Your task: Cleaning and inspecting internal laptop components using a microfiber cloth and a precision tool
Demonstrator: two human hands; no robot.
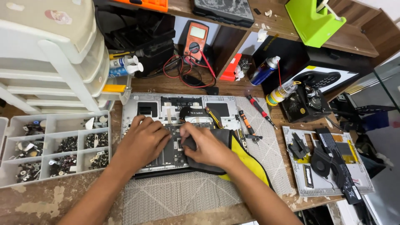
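Note:
An opened laptop (143, 109) lies bottom-up on a grey mat, its circuit board and copper heat pipe (214, 114) exposed. My left hand (143, 139) rests flat on the left part of the board, fingers bent and spread. My right hand (204, 146) is closed around a grey and yellow cloth (246, 156) and presses a fold of it against the middle of the board. The cloth trails off to the right under my forearm.
A compartment tray of screws (54, 146) sits at the left under white plastic drawers (50, 54). Screwdrivers (258, 109), a spray can (263, 71), a multimeter (196, 39) and a second laptop shell with loose parts (329, 162) lie behind and to the right.

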